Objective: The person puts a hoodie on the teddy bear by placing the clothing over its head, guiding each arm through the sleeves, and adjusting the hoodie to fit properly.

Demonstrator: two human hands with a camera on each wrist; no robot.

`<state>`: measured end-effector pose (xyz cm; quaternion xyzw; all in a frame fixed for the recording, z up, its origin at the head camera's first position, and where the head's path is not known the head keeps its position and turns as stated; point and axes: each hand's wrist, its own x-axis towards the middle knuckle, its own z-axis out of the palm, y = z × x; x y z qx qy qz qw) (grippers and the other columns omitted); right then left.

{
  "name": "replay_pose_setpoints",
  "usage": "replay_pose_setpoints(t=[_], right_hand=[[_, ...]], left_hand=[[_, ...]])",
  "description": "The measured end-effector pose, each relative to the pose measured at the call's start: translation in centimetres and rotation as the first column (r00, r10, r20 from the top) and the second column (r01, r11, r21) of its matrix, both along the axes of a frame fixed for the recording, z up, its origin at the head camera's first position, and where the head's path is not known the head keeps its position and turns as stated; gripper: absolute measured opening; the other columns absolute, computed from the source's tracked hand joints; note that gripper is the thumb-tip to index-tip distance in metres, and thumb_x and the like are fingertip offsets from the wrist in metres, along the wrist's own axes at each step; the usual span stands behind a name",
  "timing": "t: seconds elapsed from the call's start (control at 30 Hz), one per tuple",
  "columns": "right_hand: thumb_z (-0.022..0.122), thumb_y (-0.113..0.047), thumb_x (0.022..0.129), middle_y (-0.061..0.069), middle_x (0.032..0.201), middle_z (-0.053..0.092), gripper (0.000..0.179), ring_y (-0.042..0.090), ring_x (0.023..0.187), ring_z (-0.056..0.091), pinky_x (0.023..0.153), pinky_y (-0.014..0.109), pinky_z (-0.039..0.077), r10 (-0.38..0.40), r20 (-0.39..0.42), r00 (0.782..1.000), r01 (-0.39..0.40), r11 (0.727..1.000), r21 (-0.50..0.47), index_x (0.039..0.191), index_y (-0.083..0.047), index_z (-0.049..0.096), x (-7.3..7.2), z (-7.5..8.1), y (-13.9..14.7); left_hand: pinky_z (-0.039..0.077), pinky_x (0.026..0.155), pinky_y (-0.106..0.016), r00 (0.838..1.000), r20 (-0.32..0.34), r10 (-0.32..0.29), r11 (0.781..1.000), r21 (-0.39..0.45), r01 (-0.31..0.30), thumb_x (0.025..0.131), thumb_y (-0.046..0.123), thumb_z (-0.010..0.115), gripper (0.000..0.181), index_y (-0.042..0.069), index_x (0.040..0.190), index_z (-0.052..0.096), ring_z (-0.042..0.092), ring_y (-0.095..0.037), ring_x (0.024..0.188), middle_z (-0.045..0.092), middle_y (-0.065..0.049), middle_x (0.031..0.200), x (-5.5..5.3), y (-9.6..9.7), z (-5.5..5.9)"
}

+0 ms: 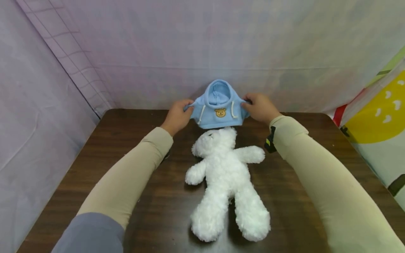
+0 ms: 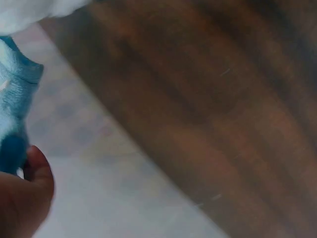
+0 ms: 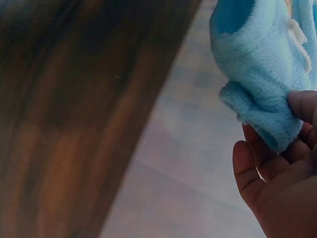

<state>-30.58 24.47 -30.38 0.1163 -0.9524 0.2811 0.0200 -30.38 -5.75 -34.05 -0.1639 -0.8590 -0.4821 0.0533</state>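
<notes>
A small, soft, pale-blue hoodie (image 1: 210, 121), with a brown bear-face patch (image 1: 220, 112) and white cords (image 1: 232, 109), is spread at the table's (image 1: 297, 211) twelve o'clock edge. The left hand (image 1: 177, 117) pinches its nine o'clock sleeve, the right hand (image 1: 261, 107) its three. At six lies a fluffy white bear (image 1: 224, 175).

Brown table (image 1: 161, 211), white plush toy (image 1: 224, 172) atop

Blue hoodie (image 1: 219, 120) (bear-faced), held outstretched, white plush (image 1: 225, 172) lying nearby

Right hand (image 3: 285, 186) over there pinches a fuzzy blue garment (image 3: 255, 62) | white cord (image 3: 299, 45) on it | dark wood-grained tabletop (image 3: 74, 129) beside pale cloth (image 3: 185, 166)
</notes>
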Motion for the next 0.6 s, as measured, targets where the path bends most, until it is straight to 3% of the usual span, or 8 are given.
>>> replay_pose_setpoints(t=[0.1,0.2,0.27,0.33,0.4,0.47,0.53,0.6], right_hand=[[0.054,-0.016,0.103,0.014,0.091,0.061,0.018,0.029,0.078,0.054,0.068,0.041,0.044,0.011,0.04,0.999,-0.012,1.0,0.013,0.106,-0.002,0.064,-0.7,-1.8,0.1],[0.052,-0.014,0.102,0.02,0.106,0.062,0.023,0.034,0.093,0.057,0.08,0.045,0.047,0.065,0.125,0.99,-0.069,0.997,0.023,0.117,0.002,0.061,-1.2,-3.5,0.3],[0.052,-0.013,0.102,0.025,0.121,0.058,0.031,0.039,0.109,0.055,0.089,0.051,0.046,0.097,0.195,0.976,-0.105,0.994,0.031,0.128,0.005,0.055,-1.2,-4.2,0.2],[0.052,-0.014,0.103,0.028,0.134,0.051,0.041,0.043,0.122,0.048,0.098,0.055,0.042,0.11,0.246,0.963,-0.124,0.991,0.041,0.137,0.006,0.047,-0.9,-4.7,0.0],[0.053,-0.015,0.103,0.029,0.139,0.047,0.044,0.044,0.128,0.044,0.101,0.057,0.039,0.113,0.247,0.962,-0.13,0.99,0.053,0.14,0.006,0.044,-0.5,-5.0,-0.3],[0.055,-0.017,0.102,0.024,0.133,0.053,0.039,0.04,0.122,0.05,0.097,0.055,0.042,0.116,0.207,0.972,-0.131,0.989,0.062,0.135,0.003,0.051,0.2,-5.1,-0.6],[0.055,-0.017,0.102,0.02,0.126,0.059,0.031,0.035,0.114,0.055,0.093,0.052,0.045,0.149,0.175,0.973,-0.162,0.984,0.068,0.128,0.0,0.058,0.7,-5.3,-0.8],[0.055,-0.016,0.101,0.018,0.119,0.062,0.027,0.033,0.107,0.058,0.089,0.051,0.047,0.2,0.17,0.965,-0.214,0.975,0.067,0.124,-0.002,0.06,1.1,-5.7,-0.8]], left_hand=[[0.043,0.1,-0.038,1.0,-0.009,0.029,0.999,-0.034,-0.03,0.102,0.011,0.054,0.028,0.002,0.125,0.067,0.056,-0.027,0.12,0.063,-0.014,0.129,-0.4,0.3,-1.8],[0.04,0.104,-0.039,0.997,0.0,0.071,0.991,-0.117,-0.07,0.102,0.011,0.052,0.031,0.004,0.129,0.064,0.052,-0.028,0.126,0.06,-0.014,0.133,-0.4,0.5,-3.2],[0.041,0.102,-0.043,0.994,-0.022,0.111,0.974,-0.196,-0.113,0.102,0.012,0.052,0.034,0.005,0.134,0.06,0.049,-0.033,0.126,0.056,-0.017,0.135,0.1,0.7,-3.8],[0.043,0.098,-0.045,0.99,-0.093,0.11,0.949,-0.286,-0.132,0.1,0.01,0.053,0.036,0.006,0.136,0.058,0.047,-0.035,0.124,0.053,-0.017,0.134,0.6,0.9,-4.1],[0.044,0.093,-0.045,0.98,-0.189,0.053,0.913,-0.388,-0.125,0.097,0.007,0.057,0.036,0.007,0.133,0.06,0.048,-0.034,0.117,0.052,-0.017,0.129,1.3,0.8,-4.0],[0.045,0.086,-0.042,0.973,-0.221,-0.066,0.878,-0.476,-0.049,0.095,0.001,0.056,0.034,0.006,0.128,0.063,0.048,-0.031,0.109,0.053,-0.014,0.121,2.0,0.6,-3.7],[0.044,0.081,-0.039,0.962,-0.184,-0.201,0.832,-0.55,0.068,0.093,-0.003,0.055,0.034,0.007,0.124,0.065,0.048,-0.026,0.102,0.053,-0.011,0.116,2.5,0.3,-3.5],[0.043,0.079,-0.037,0.953,-0.1,-0.285,0.777,-0.607,0.169,0.093,-0.002,0.053,0.037,0.008,0.126,0.065,0.047,-0.024,0.098,0.053,-0.009,0.114,2.8,0.0,-3.5]])
